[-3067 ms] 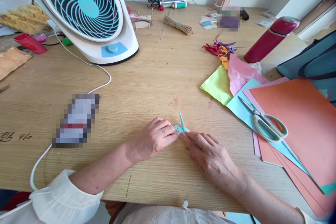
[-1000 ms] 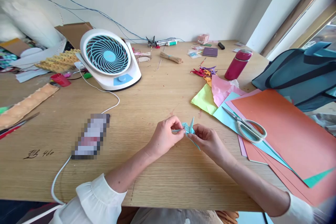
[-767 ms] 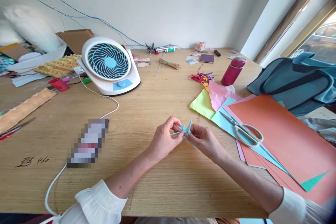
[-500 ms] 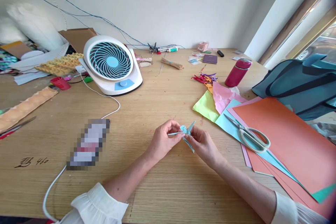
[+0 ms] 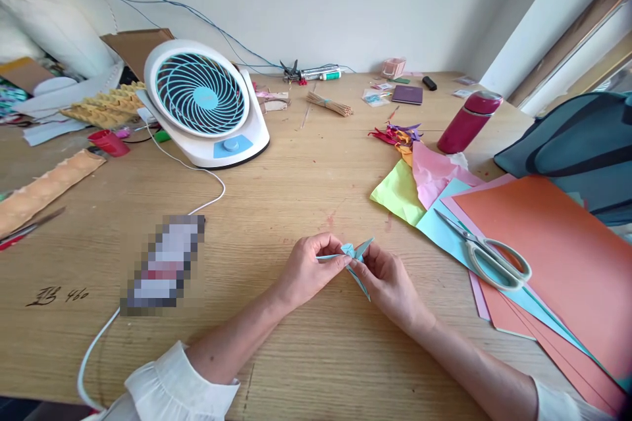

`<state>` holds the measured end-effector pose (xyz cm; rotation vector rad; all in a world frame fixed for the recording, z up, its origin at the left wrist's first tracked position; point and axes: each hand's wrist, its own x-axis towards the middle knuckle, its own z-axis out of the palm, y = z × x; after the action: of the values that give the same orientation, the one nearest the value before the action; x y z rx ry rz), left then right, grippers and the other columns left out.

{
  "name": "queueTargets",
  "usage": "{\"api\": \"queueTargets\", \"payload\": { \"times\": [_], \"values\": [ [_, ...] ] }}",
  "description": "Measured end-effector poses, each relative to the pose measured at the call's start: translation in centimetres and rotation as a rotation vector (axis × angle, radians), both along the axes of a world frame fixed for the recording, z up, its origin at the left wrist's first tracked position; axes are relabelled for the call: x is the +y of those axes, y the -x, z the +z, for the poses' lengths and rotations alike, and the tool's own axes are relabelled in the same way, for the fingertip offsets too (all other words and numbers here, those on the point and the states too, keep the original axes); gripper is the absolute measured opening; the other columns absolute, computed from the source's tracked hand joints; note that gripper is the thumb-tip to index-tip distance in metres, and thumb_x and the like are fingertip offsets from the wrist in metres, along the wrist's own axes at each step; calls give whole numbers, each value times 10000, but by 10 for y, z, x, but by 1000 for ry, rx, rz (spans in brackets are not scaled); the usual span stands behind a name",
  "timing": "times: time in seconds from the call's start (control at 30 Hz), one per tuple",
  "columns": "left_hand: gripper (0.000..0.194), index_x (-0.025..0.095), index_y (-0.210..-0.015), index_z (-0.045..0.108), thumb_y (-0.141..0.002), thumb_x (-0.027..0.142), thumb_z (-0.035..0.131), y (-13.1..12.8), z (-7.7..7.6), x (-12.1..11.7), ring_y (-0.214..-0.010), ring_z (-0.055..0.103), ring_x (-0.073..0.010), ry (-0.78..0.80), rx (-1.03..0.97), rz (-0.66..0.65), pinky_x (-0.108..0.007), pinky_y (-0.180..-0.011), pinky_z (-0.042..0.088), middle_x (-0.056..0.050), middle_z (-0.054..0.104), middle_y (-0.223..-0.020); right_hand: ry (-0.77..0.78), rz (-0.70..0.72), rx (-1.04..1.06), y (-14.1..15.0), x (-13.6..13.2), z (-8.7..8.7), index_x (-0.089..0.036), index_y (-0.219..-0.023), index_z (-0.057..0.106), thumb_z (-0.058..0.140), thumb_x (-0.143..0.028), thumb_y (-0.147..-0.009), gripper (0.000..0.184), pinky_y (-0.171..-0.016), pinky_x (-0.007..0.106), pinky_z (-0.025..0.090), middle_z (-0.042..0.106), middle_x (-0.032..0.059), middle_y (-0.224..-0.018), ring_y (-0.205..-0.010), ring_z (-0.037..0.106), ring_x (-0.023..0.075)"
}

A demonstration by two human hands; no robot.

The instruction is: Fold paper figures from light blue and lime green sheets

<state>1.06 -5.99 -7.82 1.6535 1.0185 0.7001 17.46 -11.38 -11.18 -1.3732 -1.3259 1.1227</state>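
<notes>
A small folded light blue paper piece (image 5: 349, 251), shaped like an origami crane with pointed ends, is held just above the wooden table. My left hand (image 5: 312, 271) pinches its left side between thumb and fingers. My right hand (image 5: 390, 279) grips its right side, the thumb close to the left thumb. One narrow point sticks up on the right and another hangs down between the hands. The fingers hide part of the folds.
To the right, scissors (image 5: 496, 263) lie on stacked coloured paper (image 5: 553, 237). Behind them stand a red bottle (image 5: 470, 122) and a blue bag (image 5: 577, 145). A fan (image 5: 205, 102) and a blurred-out phone (image 5: 165, 263) with a white cable are on the left.
The view has shifted slightly, so the table's things sit a little differently in the frame. Both hands still pinch the blue paper, which has turned slightly.
</notes>
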Motion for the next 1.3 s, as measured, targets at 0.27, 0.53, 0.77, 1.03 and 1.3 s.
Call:
{"api": "queueTargets", "payload": {
  "times": [0.27, 0.53, 0.77, 1.03, 1.3],
  "values": [
    [193, 156, -705, 684, -746, 329, 760, 4, -11, 6, -657, 615, -125, 126, -97, -14, -222, -640, 462, 2, 703, -707, 15, -9, 29, -2, -3, -2, -198, -792, 580, 639, -585, -836, 394, -555, 266, 428, 597, 16, -699, -647, 550, 164],
    [203, 164, -707, 738, -759, 360, 755, 10, -10, 13, -647, 623, -128, 122, -38, -88, -225, -639, 471, 2, 724, -704, 75, 12, 70, -2, -5, 0, -200, -803, 568, 630, -591, -840, 398, -581, 277, 464, 634, 25, -709, -653, 618, 174],
    [259, 154, -731, 741, -766, 410, 747, 14, -9, 19, -684, 659, -145, 231, -64, -138, -248, -685, 511, -40, 747, -730, 131, 23, 96, -4, -4, 5, -193, -813, 568, 633, -623, -819, 434, -543, 265, 435, 658, 33, -700, -649, 649, 185],
    [289, 151, -732, 752, -753, 438, 773, 19, -11, 25, -688, 673, -142, 302, -149, -180, -258, -728, 536, -52, 754, -741, 171, 20, 241, -5, -1, 11, -208, -747, 528, 693, -633, -757, 455, -589, 286, 489, 657, 18, -675, -610, 632, 170],
    [277, 150, -740, 757, -754, 426, 778, 20, -15, 28, -692, 679, -151, 320, -200, -166, -264, -725, 537, -50, 757, -744, 182, -19, 338, -6, -1, 9, -202, -745, 540, 745, -602, -724, 449, -602, 288, 502, 645, 7, -664, -586, 629, 160]
  ]
}}
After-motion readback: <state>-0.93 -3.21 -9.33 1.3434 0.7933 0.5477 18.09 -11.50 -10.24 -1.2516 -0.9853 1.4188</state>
